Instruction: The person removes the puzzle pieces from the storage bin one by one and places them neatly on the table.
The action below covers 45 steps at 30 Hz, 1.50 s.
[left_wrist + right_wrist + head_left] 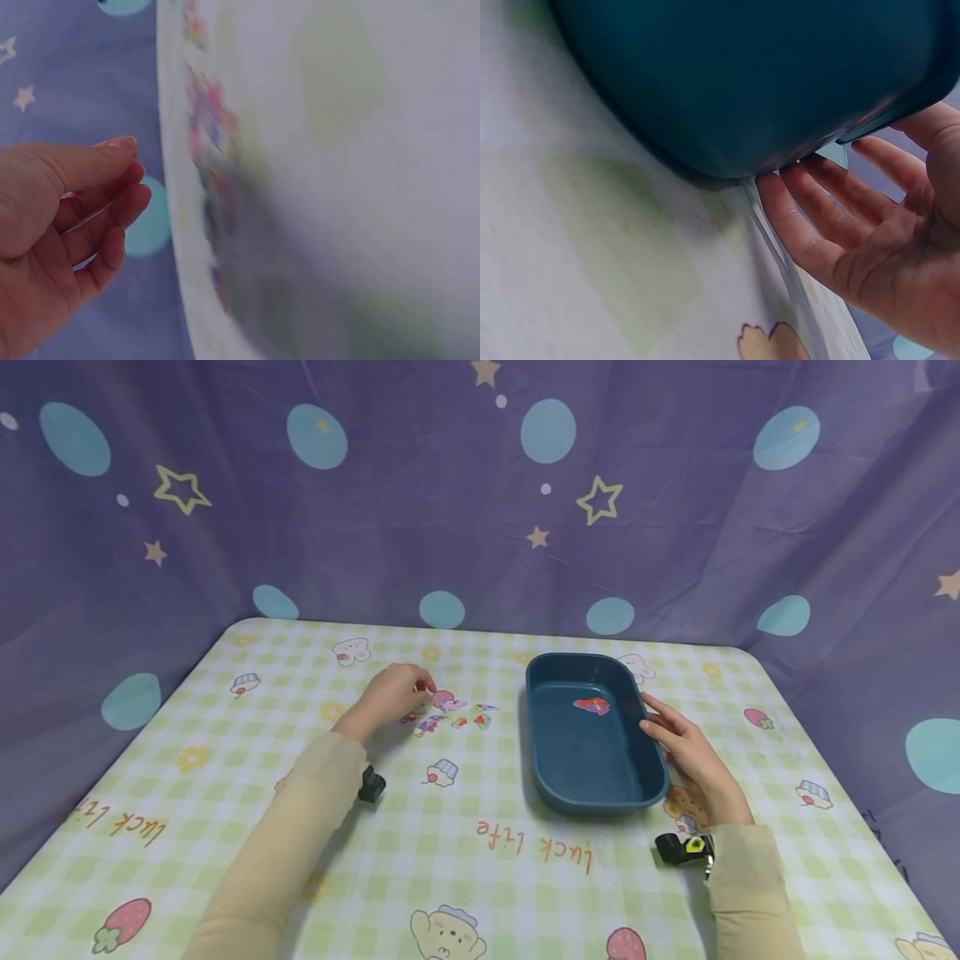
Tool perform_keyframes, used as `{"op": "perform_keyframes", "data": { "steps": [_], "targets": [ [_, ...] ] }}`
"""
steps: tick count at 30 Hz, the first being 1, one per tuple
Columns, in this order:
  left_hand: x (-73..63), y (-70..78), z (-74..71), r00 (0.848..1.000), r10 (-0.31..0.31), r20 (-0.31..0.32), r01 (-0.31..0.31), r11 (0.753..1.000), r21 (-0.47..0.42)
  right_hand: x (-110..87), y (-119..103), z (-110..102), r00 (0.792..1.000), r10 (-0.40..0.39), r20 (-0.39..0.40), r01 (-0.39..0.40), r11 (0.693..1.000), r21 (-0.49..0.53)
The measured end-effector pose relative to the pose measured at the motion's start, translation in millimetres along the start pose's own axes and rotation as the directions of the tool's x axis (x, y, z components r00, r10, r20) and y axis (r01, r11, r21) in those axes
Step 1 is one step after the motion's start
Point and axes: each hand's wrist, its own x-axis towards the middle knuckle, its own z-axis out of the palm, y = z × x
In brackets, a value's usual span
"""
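Observation:
My left hand (392, 695) hovers low over the far middle of the table, by several small, colourful flat cut-out pieces (432, 724). In the left wrist view its thumb and loosely bent fingers (136, 196) come near each other, and nothing shows between them. A pink-and-purple piece (450, 703) lies right beside the fingertips. My right hand (693, 756) holds the right side of a deep dark-teal plastic box (536, 735), thumb at the rim and fingers (817, 199) against the outer wall. One red-and-purple piece (592, 706) lies inside the box.
A green-and-white checked cloth (360, 877) with printed cartoons covers the table. Behind it hangs a purple curtain (420, 510) with stars and dots. Dark wrist-worn devices stick out near the left wrist (371, 785) and right wrist (684, 849).

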Motion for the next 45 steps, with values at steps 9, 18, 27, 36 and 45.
{"op": "perform_keyframes", "data": {
  "steps": [9,18,27,36,45],
  "targets": [
    [24.4,47.1,6.4,0.994,0.101,0.037,-0.101,0.995,-0.012,-1.5,1,0,1.0,0.001,0.011,-0.001,1.0,-0.011],
    [49.0,98.9,8.5,0.978,0.199,0.055,-0.2,0.979,0.023,2.5,6,-2,1.0,0.007,-0.005,-0.007,1.0,-0.015],
    [71.3,145.8,15.6,0.949,0.276,0.155,-0.285,0.958,0.042,0.6,4,-5,1.0,0.0,-0.004,0.0,1.0,-0.007],
    [81.3,172.2,45.8,0.912,0.323,0.253,-0.36,0.926,0.114,-0.5,2,-2,1.0,0.0,0.002,0.001,1.0,-0.011],
    [94.6,177.3,71.6,0.905,0.306,0.297,-0.349,0.931,0.104,0.2,1,-1,1.0,-0.006,-0.007,0.006,1.0,-0.023]
  ]
}}
